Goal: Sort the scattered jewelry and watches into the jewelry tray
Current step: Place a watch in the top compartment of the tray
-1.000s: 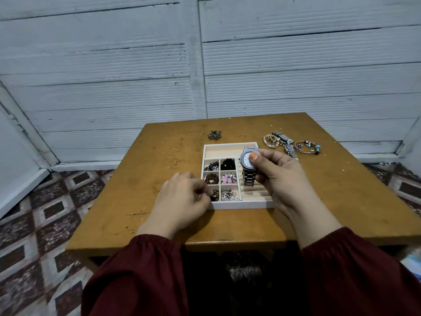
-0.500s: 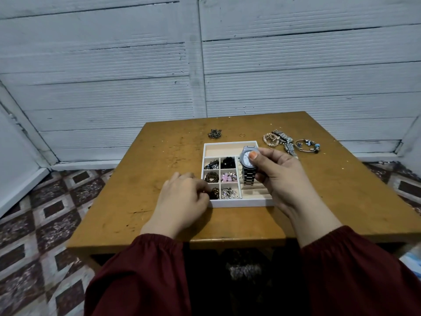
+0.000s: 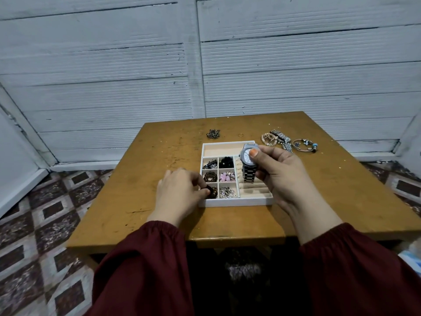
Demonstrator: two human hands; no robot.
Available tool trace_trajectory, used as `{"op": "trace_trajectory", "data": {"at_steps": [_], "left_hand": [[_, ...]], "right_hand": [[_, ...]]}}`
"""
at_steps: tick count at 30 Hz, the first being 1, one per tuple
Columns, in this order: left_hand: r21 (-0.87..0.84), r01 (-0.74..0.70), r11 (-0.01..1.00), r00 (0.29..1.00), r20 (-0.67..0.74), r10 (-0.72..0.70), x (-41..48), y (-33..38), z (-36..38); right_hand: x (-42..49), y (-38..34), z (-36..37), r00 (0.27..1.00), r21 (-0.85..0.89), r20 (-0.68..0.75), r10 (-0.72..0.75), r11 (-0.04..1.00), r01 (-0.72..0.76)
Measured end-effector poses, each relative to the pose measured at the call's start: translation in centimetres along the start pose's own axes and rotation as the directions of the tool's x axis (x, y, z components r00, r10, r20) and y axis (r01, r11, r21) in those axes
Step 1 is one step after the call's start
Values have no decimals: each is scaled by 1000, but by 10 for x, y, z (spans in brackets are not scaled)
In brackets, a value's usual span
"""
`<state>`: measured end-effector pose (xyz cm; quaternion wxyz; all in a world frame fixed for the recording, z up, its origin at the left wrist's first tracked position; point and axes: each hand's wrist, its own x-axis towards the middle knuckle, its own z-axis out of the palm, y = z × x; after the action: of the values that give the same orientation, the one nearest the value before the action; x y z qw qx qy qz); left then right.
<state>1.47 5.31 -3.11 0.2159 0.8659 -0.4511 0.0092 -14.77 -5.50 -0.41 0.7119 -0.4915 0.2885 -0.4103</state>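
Right hand (image 3: 280, 176) grips watch (image 3: 248, 160) by its case, band dangling over tray (image 3: 237, 202), middle of surface (image 3: 159, 213). Left hand (image 3: 182, 192) pinches dark beaded piece (image 3: 213, 192) at tray's near-left compartment. Risk: loose band snags a divider, watch lands crooked.

Reads ochre-brown with dark scuffs on the table (image 3: 159, 224), white on the jewelry tray (image 3: 237, 202) rim with cream lining, silver-grey on the watch (image 3: 248, 173) with a pale dial. Goes black on the beads (image 3: 226, 162), pink on the stones (image 3: 224, 177), dark brown on the beaded piece (image 3: 214, 193), blue on one bead of the bracelet (image 3: 306, 142). Shows maroon on the sleeves (image 3: 145, 270), orange on the thumbnail (image 3: 253, 152) of the right hand (image 3: 284, 176), grey-white on the wall (image 3: 114, 65), maroon-and-grey diamonds on the floor tiles (image 3: 45, 236).
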Motion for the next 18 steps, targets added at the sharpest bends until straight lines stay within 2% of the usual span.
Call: {"op": "trace_trajectory", "data": {"at_steps": [5, 9, 15, 18], "left_hand": [[-70, 92, 993, 992, 92, -86, 6, -1, 0], [-141, 129, 982, 978, 183, -102, 9, -2, -2], [-61, 97, 993, 991, 100, -91, 6, 4, 3], [-47, 90, 995, 989, 120, -84, 5, 8, 2]], "right_hand": [[-1, -2, 0, 1000, 10, -4, -14, 1000, 14], [-2, -4, 1, 1000, 9, -8, -23, 1000, 23], [-2, -5, 3, 999, 12, -1, -32, 999, 32], [-2, -4, 2, 1000, 12, -2, -31, 999, 31]]}}
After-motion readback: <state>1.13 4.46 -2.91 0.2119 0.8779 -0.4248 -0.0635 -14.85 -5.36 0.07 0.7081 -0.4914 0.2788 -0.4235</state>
